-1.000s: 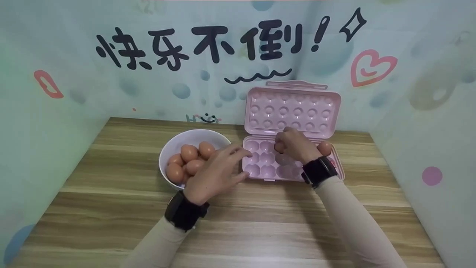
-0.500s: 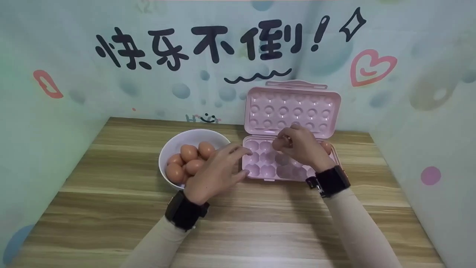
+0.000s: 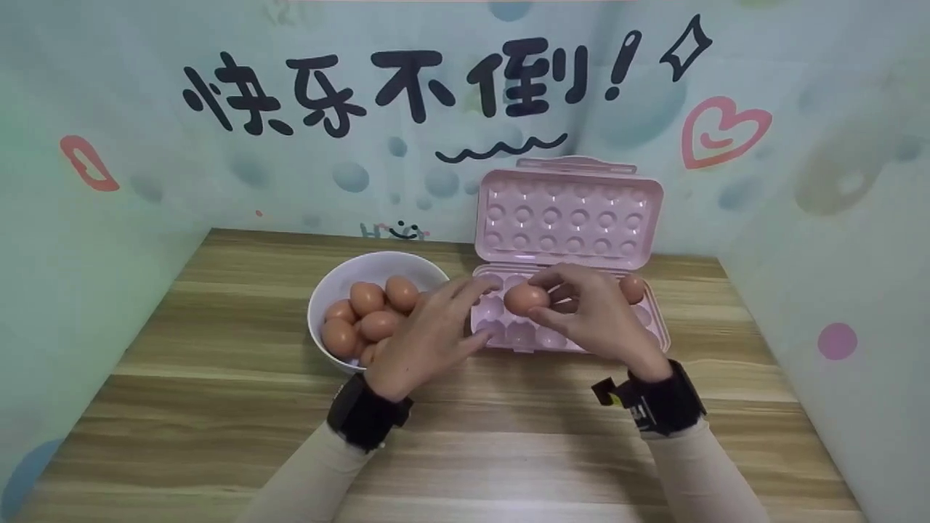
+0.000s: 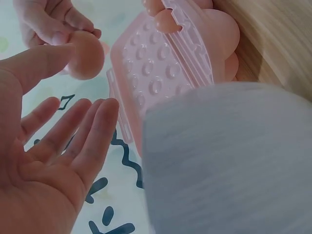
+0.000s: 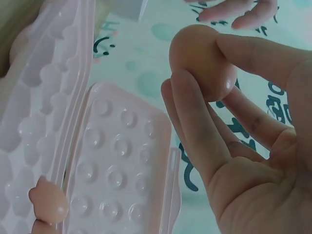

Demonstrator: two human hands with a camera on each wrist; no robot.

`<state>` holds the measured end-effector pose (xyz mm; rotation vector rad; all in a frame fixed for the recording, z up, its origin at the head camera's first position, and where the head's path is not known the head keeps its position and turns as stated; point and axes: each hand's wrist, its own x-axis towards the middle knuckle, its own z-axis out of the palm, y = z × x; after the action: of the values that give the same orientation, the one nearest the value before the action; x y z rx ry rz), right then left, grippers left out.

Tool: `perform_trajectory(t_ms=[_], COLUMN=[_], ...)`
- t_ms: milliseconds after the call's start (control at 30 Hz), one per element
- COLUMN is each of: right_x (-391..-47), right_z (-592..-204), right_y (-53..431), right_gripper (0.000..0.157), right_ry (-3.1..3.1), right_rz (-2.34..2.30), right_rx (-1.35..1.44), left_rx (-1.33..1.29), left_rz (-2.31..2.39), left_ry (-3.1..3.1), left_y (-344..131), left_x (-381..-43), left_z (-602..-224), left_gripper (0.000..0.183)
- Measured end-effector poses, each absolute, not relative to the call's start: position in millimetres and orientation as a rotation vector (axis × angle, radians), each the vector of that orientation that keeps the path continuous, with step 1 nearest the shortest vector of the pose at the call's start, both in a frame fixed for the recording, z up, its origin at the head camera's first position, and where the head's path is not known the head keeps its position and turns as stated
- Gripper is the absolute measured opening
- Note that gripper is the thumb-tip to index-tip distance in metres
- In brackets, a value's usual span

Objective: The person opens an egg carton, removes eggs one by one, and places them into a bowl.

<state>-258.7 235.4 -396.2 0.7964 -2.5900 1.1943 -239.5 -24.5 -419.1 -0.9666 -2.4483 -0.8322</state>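
Observation:
A brown egg (image 3: 526,298) is pinched between the thumb and fingertips of my right hand (image 3: 599,312), held above the pink egg box (image 3: 520,338). The right wrist view shows the same egg (image 5: 200,61) up close. My left hand (image 3: 429,334) reaches past the right side of the white bowl (image 3: 320,290), its fingers spread toward the box and holding nothing. Palm and loosely extended fingers of the left hand (image 4: 63,146) show in the left wrist view. Brown eggs lie in the bowl, partly hidden by this hand. An egg (image 3: 632,289) sits in the box's back right corner.
The box's pink lid (image 3: 567,218) stands raised, leaning back near the printed backdrop (image 3: 305,181). Both stand on a wood-grain table (image 3: 508,436). The bowl's pale outer wall (image 4: 229,161) fills much of the left wrist view.
My right hand has drawn toward me and turned, bringing the held egg left and forward over the box into plain sight. The left hand has hardly moved.

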Motion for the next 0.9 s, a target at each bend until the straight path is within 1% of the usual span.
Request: perform_trajectory(t_ms=[200, 433, 733, 900], right_x=[-249.2, -246.2, -245.8, -245.2], right_z=[-395.9, -399.5, -399.4, -394.7], right_y=[227.9, 218.1, 217.7, 223.0], right_gripper=[0.031, 0.030, 0.030, 0.027], right_ry=[-2.575, -2.580, -2.609, -2.606], right_rz=[1.271, 1.354, 1.392, 1.354], right_rx=[0.848, 0.886, 0.934, 0.990], left_rx=[-1.002, -1.031, -1.045, -1.036], left_rz=[-0.810, -0.772, -0.776, -0.790], left_ry=[-2.372, -2.318, -2.343, -2.396], left_y=[-19.8, -17.3, -17.2, -30.1], left_x=[-239.9, -238.5, -237.7, -237.4], left_z=[-420.4, -420.7, -417.0, -409.2], left_gripper=[0.049, 0.042, 0.037, 0.037])
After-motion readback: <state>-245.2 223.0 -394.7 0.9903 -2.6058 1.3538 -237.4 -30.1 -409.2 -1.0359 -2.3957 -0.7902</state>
